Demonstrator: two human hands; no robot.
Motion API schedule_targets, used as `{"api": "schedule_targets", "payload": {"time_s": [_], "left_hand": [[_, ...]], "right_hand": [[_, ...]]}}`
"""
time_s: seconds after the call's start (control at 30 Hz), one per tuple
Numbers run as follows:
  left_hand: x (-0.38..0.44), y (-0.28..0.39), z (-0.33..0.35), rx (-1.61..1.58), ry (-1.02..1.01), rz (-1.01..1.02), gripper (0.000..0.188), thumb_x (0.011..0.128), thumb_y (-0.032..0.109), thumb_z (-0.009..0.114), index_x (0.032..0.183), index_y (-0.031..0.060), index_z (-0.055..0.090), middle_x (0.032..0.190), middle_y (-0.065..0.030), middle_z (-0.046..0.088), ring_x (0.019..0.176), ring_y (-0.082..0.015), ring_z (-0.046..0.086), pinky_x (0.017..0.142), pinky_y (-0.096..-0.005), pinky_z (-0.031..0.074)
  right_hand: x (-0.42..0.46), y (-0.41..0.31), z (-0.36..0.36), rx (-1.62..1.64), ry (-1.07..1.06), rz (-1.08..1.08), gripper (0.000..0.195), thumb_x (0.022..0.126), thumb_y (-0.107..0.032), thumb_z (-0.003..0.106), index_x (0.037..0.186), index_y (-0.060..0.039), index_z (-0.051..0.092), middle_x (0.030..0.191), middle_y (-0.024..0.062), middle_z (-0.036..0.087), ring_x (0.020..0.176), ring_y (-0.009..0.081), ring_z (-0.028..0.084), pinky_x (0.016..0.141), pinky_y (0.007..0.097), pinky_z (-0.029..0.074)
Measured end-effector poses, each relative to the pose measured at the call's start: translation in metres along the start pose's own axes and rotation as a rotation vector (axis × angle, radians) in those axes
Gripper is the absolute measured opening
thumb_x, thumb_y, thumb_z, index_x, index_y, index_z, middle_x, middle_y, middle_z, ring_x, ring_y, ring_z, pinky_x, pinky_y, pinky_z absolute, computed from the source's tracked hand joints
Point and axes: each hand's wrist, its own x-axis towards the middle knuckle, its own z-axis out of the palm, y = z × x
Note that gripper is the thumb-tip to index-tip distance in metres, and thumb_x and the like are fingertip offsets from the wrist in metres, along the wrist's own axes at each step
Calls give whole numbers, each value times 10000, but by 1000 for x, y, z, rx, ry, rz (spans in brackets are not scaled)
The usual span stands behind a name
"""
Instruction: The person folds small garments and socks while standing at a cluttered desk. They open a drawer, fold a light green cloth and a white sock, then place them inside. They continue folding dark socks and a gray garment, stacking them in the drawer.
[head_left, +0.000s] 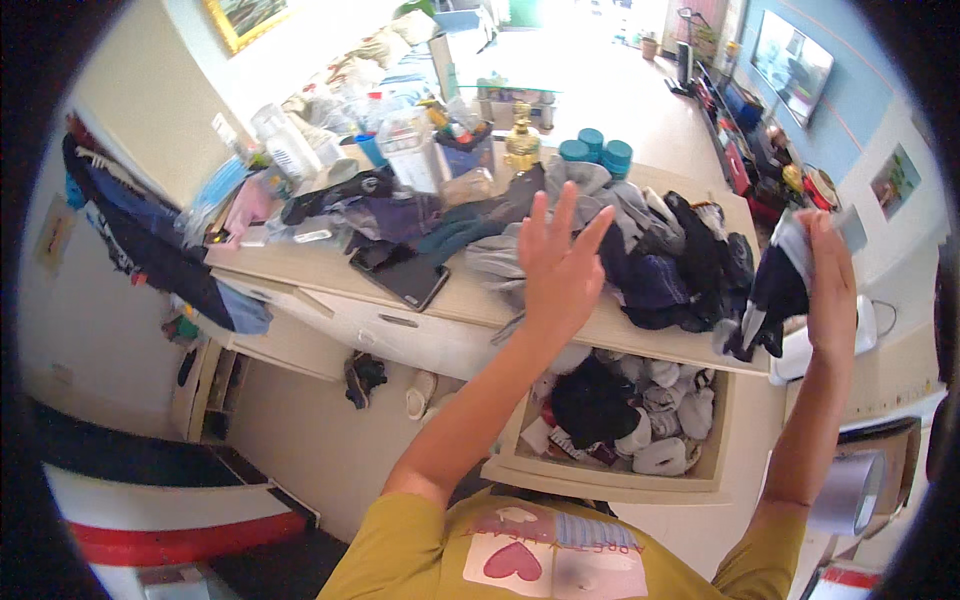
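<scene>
My left hand (562, 262) is raised over the cabinet top with its fingers spread, holding nothing. At the right end of the cabinet, my right hand (829, 277) holds up a dark piece of clothing with white parts (780, 274), pinched at its upper end. Between the hands lies a heap of dark and grey clothes (652, 277) on the cabinet top (480, 319). Below, an open drawer (607, 476) contains rolled white socks (664, 397) and a black cloth bundle (592, 405).
A black smartphone (401, 277) lies near the cabinet's front edge. Behind the clothes stand teal-lidded jars (592, 150), a gold-coloured ornament (523, 139) and a clear plastic container (409, 150). Dark clothing (150, 217) hangs at the left. Shoes (365, 379) are on the floor.
</scene>
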Motion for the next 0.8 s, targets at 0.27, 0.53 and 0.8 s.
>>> {"api": "schedule_targets", "payload": {"time_s": [0.27, 0.53, 0.8], "left_hand": [[-26, -21, 18, -400, -80, 48, 313, 703, 5, 634, 1009, 69, 628, 1074, -134, 567, 976, -325, 569, 822, -390, 467], [-35, -17, -32, -236, -407, -207, 331, 723, 50, 638, 1050, 99, 643, 1056, -131, 565, 956, -332, 568, 826, -400, 477], [-49, 23, -61, -1106, -455, -318, 588, 749, 114, 721, 1282, 73, 477, 1309, -75, 489, 1135, -182, 498, 921, -348, 424]], "right_hand": [[-7, 53, 17, 146, -209, 183, 290, 916, -283, 485, 999, -29, 598, 917, 6, 543, 860, 98, 488, 805, 238, 378], [-52, 60, 42, 656, -252, 461, 223, 976, -253, 458, 1093, -81, 537, 921, 6, 568, 850, 89, 555, 752, 243, 458], [-109, 46, 82, 707, -377, 528, 251, 895, -232, 460, 1063, -79, 567, 994, 25, 565, 941, 128, 537, 836, 276, 433]]}}
